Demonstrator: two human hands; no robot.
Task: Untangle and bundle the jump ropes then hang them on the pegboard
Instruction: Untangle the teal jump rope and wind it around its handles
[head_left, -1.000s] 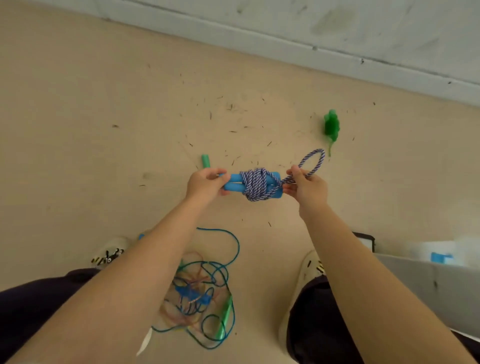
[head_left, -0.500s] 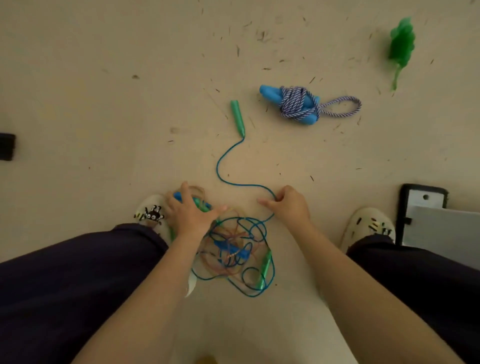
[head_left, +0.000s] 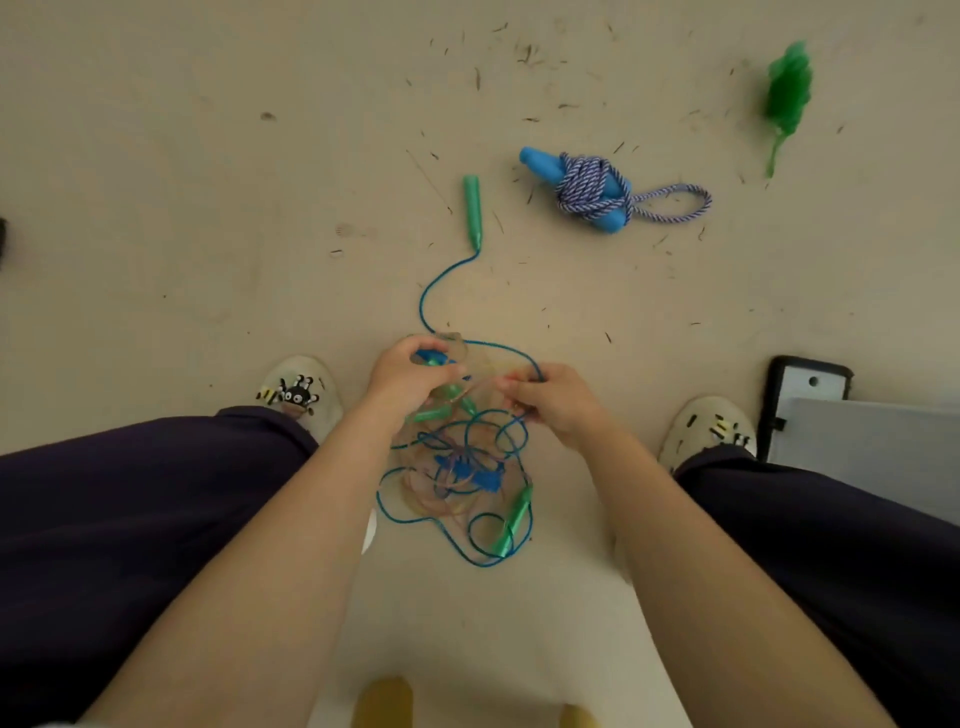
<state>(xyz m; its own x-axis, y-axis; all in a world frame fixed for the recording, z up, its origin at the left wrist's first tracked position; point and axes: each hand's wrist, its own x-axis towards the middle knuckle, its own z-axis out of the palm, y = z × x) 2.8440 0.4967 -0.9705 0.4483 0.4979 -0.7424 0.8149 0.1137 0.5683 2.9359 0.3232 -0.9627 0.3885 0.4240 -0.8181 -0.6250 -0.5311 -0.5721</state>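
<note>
Head view showed one striped rope bundle (head_left: 592, 189) finished, lying on the floor (head_left: 208, 182) beyond the tangle (head_left: 457, 467), not yet hung; no pegboard appeared. Left hand (head_left: 410, 374) gripped a blue handle (head_left: 430, 357), right hand (head_left: 550, 397) pinched blue cord. Half a second earlier both hands were only reaching into the pile.

A single view is given, taken from the head and aimed steeply down at the floor (head_left: 218, 218). The forearms run up from the lower edge to both hands near the middle. The legs and shoes are caught at either side. The wide lens bends the edges; the floor lies fairly near.
</note>
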